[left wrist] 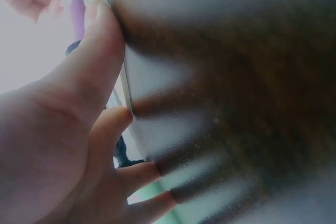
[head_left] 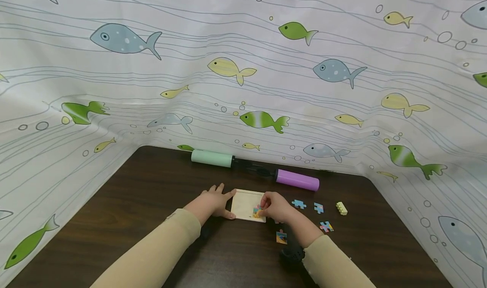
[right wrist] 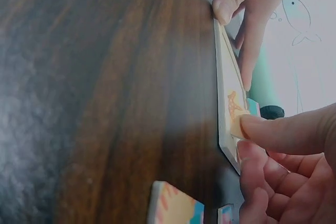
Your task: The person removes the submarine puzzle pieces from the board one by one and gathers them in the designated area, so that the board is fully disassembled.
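Note:
A shallow light-wood puzzle tray [head_left: 242, 202] lies on the dark table. My left hand [head_left: 217, 202] steadies its left side, thumb at the near corner and a finger at the far corner, fingers spread. In the left wrist view the thumb [left wrist: 102, 40] presses along the tray's edge. At the near right corner, my right hand [head_left: 277, 207] pinches a colourful jigsaw piece [head_left: 256, 211] between thumb and fingers. The right wrist view shows an orange starfish print [right wrist: 233, 102] there, partly covered by the thumb. Whether the piece is seated flat is hidden.
Loose jigsaw pieces lie right of the tray, among them a blue one [head_left: 298, 204] and an orange one [head_left: 281, 237]. Farther right is a pale yellow toy block [head_left: 341, 208]. Behind the tray, a mint cylinder [head_left: 211, 158] and a purple cylinder [head_left: 297, 180] join through a black middle.

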Motion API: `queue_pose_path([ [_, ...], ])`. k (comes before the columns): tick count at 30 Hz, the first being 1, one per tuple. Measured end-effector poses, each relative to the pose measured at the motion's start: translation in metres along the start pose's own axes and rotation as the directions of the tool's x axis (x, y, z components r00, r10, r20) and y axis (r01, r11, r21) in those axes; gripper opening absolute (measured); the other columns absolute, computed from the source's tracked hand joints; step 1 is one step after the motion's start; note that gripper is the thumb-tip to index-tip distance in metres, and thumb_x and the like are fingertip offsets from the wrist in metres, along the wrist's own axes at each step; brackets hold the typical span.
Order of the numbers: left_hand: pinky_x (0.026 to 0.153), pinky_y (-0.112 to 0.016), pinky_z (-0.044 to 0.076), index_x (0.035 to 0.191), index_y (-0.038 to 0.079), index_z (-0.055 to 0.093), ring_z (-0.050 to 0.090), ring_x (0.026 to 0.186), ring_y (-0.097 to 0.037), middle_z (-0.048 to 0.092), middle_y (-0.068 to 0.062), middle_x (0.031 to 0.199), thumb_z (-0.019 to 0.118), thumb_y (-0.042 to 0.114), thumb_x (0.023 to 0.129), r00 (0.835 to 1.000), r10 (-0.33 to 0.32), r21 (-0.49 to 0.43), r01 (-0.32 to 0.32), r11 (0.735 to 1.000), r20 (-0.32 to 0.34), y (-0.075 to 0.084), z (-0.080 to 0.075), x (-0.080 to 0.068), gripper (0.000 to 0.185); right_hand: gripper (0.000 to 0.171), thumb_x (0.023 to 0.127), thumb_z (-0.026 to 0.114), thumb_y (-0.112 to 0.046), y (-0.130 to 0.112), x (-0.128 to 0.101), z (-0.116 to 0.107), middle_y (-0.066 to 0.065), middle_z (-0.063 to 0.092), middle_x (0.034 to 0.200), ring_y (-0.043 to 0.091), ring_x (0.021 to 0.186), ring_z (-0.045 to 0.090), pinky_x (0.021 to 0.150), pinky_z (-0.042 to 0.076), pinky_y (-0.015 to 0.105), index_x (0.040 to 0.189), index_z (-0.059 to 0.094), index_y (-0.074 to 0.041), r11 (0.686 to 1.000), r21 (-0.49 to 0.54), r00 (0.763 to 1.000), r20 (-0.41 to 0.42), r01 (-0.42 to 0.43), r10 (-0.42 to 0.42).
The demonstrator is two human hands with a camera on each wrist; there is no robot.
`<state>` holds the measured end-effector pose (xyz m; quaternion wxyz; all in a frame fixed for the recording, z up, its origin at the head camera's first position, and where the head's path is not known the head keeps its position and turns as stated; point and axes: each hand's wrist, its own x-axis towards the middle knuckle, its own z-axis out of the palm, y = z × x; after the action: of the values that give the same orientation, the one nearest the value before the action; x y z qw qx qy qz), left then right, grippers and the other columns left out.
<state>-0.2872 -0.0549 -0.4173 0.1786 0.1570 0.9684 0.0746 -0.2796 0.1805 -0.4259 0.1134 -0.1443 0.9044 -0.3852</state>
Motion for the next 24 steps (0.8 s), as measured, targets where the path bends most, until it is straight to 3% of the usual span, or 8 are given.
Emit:
queue_pose_path([
  [12, 0.111, -0.059, 0.023, 0.158, 0.026, 0.029, 0.020, 0.144, -0.044, 0.020, -0.020, 0.160, 0.068, 0.060, 0.084, 1.000, 0.000, 0.005, 0.000, 1.000, 0.000, 0.000, 0.000, -0.001, 0.089, 0.005, 0.094, 0.064, 0.002, 0.007, -0.018, -0.011, 0.007, 0.057, 0.072, 0.018, 0.054, 0.052, 0.046, 0.045, 0.028, 0.091, 0.060, 0.003, 0.987, 0.152, 0.999, 0.001, 0.044, -0.045],
  [17, 0.111, -0.059, 0.023, 0.158, 0.026, 0.029, 0.020, 0.144, -0.043, 0.020, -0.020, 0.160, 0.068, 0.060, 0.084, 1.000, 0.000, 0.011, 0.000, 1.000, 0.002, -0.001, 0.000, -0.001, 0.090, 0.008, 0.094, 0.064, 0.003, 0.017, -0.033, -0.025, 0.010, 0.058, 0.073, 0.018, 0.056, 0.053, 0.051, 0.044, 0.028, 0.089, 0.059, 0.000, 0.978, 0.210, 1.000, 0.011, 0.021, -0.024],
  [24, 0.111, -0.059, 0.023, 0.158, 0.026, 0.029, 0.021, 0.144, -0.043, 0.020, -0.020, 0.160, 0.067, 0.060, 0.084, 1.000, -0.002, 0.019, 0.002, 1.000, 0.006, 0.000, -0.001, -0.001, 0.090, 0.012, 0.095, 0.066, -0.005, 0.038, -0.065, -0.054, 0.008, 0.058, 0.075, 0.020, 0.062, 0.053, 0.052, 0.046, 0.032, 0.094, 0.058, 0.003, 0.982, 0.191, 1.000, -0.007, -0.008, 0.009],
])
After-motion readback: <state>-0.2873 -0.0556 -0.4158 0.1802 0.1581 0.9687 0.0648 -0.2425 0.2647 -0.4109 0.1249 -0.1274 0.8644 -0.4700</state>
